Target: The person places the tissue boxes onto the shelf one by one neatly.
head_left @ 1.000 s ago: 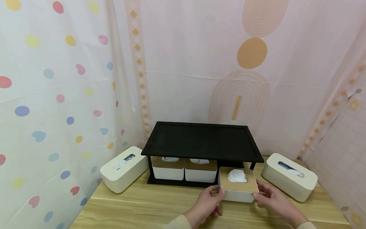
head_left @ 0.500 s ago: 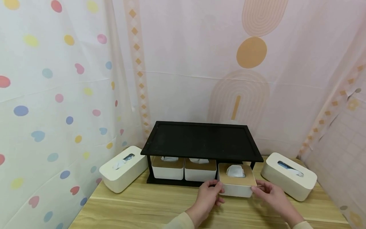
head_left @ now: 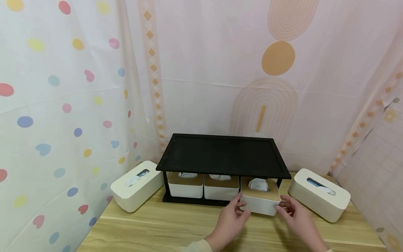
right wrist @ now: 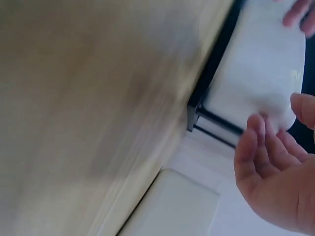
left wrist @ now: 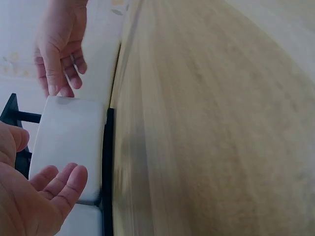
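A white tissue box (head_left: pixel 260 205) with a wood-coloured lid and a tissue sticking up stands at the right end of the low black rack (head_left: pixel 223 154), its front protruding past the rack's top. My left hand (head_left: pixel 231 221) is at its front left corner; in the left wrist view the fingers are spread loosely before the box's white face (left wrist: pixel 71 142). On the other side my right hand (head_left: pixel 297 220) has its fingertips at the box's right end, with thumb and fingers apart in the right wrist view. Two similar boxes, a left one (head_left: pixel 185 189) and a middle one (head_left: pixel 221 190), sit beside it in the rack.
A longer cream tissue box (head_left: pixel 138 190) stands angled left of the rack, and another (head_left: pixel 318 197) angled to the right. Everything rests on a wood-grain table (head_left: pixel 151 231). Patterned curtains (head_left: pixel 204 70) hang close behind and at both sides.
The right-hand box has moved back and slightly left, partly under the rack's top. Both hands moved with it, and their fingers have loosened from its sides.
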Demonstrator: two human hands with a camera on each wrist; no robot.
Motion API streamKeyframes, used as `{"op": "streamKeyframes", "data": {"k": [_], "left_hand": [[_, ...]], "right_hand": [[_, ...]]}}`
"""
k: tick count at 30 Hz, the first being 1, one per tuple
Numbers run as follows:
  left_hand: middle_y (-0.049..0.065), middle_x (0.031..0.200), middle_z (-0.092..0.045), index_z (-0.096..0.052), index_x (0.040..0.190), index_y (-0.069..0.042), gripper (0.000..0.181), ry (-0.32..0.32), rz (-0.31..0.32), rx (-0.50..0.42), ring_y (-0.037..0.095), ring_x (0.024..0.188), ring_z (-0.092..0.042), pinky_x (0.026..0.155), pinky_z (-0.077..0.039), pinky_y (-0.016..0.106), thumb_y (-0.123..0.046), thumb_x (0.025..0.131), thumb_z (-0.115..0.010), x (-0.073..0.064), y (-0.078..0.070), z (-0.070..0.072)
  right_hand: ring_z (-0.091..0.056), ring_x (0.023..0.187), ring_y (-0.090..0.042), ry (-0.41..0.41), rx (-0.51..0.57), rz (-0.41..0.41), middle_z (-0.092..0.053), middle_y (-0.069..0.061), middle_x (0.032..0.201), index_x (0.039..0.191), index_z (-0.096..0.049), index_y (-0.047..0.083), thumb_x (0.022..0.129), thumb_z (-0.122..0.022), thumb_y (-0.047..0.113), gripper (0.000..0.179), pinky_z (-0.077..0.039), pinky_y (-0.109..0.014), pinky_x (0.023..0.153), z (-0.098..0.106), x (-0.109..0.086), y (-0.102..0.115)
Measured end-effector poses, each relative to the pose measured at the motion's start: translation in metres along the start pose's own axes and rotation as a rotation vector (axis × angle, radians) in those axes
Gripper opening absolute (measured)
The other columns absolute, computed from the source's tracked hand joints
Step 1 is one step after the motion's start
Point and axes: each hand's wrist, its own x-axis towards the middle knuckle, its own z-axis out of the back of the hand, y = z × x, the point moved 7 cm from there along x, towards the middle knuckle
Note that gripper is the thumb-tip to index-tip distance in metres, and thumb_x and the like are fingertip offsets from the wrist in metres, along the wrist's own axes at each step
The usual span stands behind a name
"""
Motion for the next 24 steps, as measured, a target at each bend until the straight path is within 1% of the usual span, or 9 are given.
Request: {"op": "streamKeyframes", "data": {"k": [2, 4, 6, 8, 12, 16, 18, 21, 24], "left_hand": [[0.013, 0.142, -0.070, -0.044, 0.161, -0.001, 0.067, 0.015, -0.034, 0.088, 0.003, 0.095, -0.070, 0.078, -0.057, 0.019, -0.025, 0.104, -0.070, -0.001, -0.002, -0.001], [0.011, 0.144, -0.069, -0.044, 0.162, -0.004, 0.068, 0.024, -0.058, 0.172, 0.001, 0.097, -0.069, 0.081, -0.057, 0.021, -0.028, 0.104, -0.070, -0.002, -0.003, -0.002], [0.009, 0.145, -0.068, -0.044, 0.163, -0.006, 0.070, 0.033, -0.067, 0.237, 0.000, 0.098, -0.068, 0.083, -0.057, 0.022, -0.032, 0.104, -0.071, -0.003, -0.003, -0.003], [0.009, 0.146, -0.068, -0.041, 0.164, -0.007, 0.072, 0.046, -0.072, 0.272, 0.000, 0.099, -0.066, 0.083, -0.056, 0.023, -0.033, 0.104, -0.071, -0.003, -0.004, -0.003], [0.011, 0.147, -0.068, -0.038, 0.166, -0.006, 0.078, 0.067, -0.075, 0.311, 0.004, 0.097, -0.065, 0.080, -0.055, 0.023, -0.036, 0.103, -0.073, -0.004, -0.005, -0.004], [0.012, 0.140, -0.070, -0.035, 0.166, -0.004, 0.081, 0.081, -0.090, 0.341, 0.006, 0.089, -0.062, 0.076, -0.052, 0.024, -0.037, 0.103, -0.073, -0.003, -0.005, -0.004], [0.012, 0.137, -0.072, -0.033, 0.167, -0.004, 0.082, 0.088, -0.095, 0.345, 0.002, 0.083, -0.058, 0.074, -0.051, 0.023, -0.036, 0.103, -0.073, -0.003, -0.004, -0.004], [0.012, 0.132, -0.074, -0.031, 0.168, -0.005, 0.084, 0.102, -0.095, 0.333, -0.003, 0.072, -0.054, 0.069, -0.049, 0.022, -0.035, 0.103, -0.073, -0.001, -0.003, -0.004], [0.012, 0.130, -0.075, -0.029, 0.169, -0.008, 0.086, 0.117, -0.076, 0.325, -0.005, 0.067, -0.054, 0.069, -0.049, 0.021, -0.035, 0.102, -0.075, 0.000, -0.001, -0.004]], "right_hand": [[-0.071, 0.084, -0.009, -0.068, -0.085, 0.092, -0.081, -0.009, 0.108, 0.132, -0.069, -0.003, 0.097, -0.081, 0.018, 0.043, -0.056, -0.025, 0.071, 0.001, -0.006, 0.008], [-0.073, 0.086, -0.017, -0.121, -0.165, 0.164, -0.080, -0.009, 0.109, 0.130, -0.069, -0.002, 0.095, -0.083, 0.017, 0.043, -0.058, -0.031, 0.071, 0.001, -0.013, 0.014], [-0.075, 0.089, -0.023, -0.152, -0.232, 0.205, -0.080, -0.012, 0.113, 0.130, -0.070, -0.001, 0.093, -0.084, 0.017, 0.043, -0.060, -0.038, 0.073, 0.001, -0.020, 0.018], [-0.076, 0.090, -0.027, -0.154, -0.274, 0.218, -0.079, -0.014, 0.117, 0.131, -0.070, 0.000, 0.093, -0.084, 0.019, 0.045, -0.061, -0.046, 0.074, -0.001, -0.024, 0.020], [-0.075, 0.091, -0.031, -0.138, -0.339, 0.240, -0.079, -0.015, 0.117, 0.134, -0.069, 0.001, 0.091, -0.086, 0.022, 0.050, -0.060, -0.056, 0.078, -0.003, -0.028, 0.022], [-0.074, 0.093, -0.035, -0.147, -0.384, 0.269, -0.080, -0.012, 0.112, 0.136, -0.068, 0.001, 0.089, -0.088, 0.022, 0.055, -0.059, -0.060, 0.080, -0.003, -0.031, 0.025], [-0.074, 0.093, -0.035, -0.144, -0.398, 0.268, -0.080, -0.010, 0.109, 0.137, -0.067, 0.001, 0.089, -0.088, 0.023, 0.057, -0.058, -0.059, 0.078, -0.004, -0.031, 0.025], [-0.072, 0.088, -0.030, -0.128, -0.409, 0.254, -0.079, -0.007, 0.107, 0.138, -0.066, 0.002, 0.089, -0.088, 0.024, 0.058, -0.058, -0.056, 0.074, -0.006, -0.029, 0.023], [-0.071, 0.082, -0.026, -0.125, -0.418, 0.260, -0.079, -0.007, 0.103, 0.138, -0.066, 0.002, 0.090, -0.088, 0.025, 0.058, -0.057, -0.051, 0.070, -0.007, -0.025, 0.023]]}}
